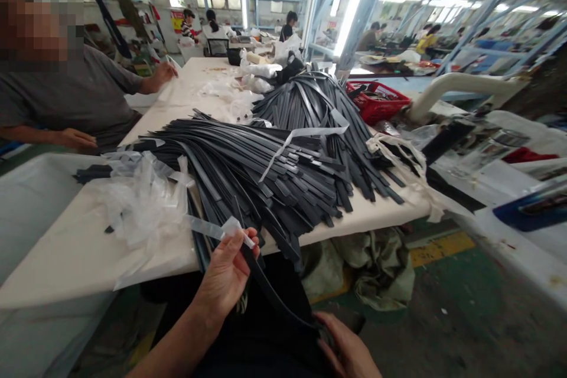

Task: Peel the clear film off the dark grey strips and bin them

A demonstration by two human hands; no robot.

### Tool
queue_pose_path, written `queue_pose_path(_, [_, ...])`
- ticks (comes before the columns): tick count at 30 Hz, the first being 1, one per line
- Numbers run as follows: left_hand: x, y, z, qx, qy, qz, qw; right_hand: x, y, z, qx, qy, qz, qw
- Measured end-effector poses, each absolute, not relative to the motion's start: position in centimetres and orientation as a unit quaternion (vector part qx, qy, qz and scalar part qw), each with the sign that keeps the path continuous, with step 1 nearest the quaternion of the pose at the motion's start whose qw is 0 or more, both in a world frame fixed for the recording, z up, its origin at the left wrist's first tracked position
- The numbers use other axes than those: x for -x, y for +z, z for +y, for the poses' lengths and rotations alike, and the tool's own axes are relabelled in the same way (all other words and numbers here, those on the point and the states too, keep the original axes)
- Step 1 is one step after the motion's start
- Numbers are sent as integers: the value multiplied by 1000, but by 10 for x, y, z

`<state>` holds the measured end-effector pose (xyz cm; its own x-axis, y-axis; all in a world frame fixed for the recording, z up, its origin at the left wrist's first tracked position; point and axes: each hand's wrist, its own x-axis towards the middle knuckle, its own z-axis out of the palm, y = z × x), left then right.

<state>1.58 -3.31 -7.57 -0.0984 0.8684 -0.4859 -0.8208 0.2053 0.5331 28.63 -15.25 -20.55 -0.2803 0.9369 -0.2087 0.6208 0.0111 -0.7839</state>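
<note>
My left hand is closed in a pinch at the table's front edge, holding the end of a black strap together with a piece of whitish translucent tape. From there the strap curves down over my lap to my right hand, whose fingers are wrapped around its lower part; the fingertips are partly hidden. Just beyond my left hand lies a large fanned bundle of black straps. Left of it sits a crumpled heap of translucent tape. Another strip of tape lies across the straps.
A second pile of black straps lies farther back on the cream-covered table. Behind it stands a red basket. A co-worker sits at the left side. Machine parts occupy the right, and green cloth lies below the table.
</note>
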Motion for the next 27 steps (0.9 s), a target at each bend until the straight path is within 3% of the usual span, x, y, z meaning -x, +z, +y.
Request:
queue_pose_path(4, [-18, -77, -46, -62, 613, 402, 677, -209, -131, -95, 406, 501, -727, 236])
queue_pose_path(8, [-11, -78, -49, -97, 606, 423, 667, -162, -84, -60, 341, 651, -619, 276])
queue_pose_path(14, [12, -72, -36, 0, 641, 412, 647, -182, -87, -53, 427, 572, -603, 357])
queue_pose_path(27, [12, -85, -40, -57, 624, 406, 665, -182, -102, -71, 470, 503, -681, 251])
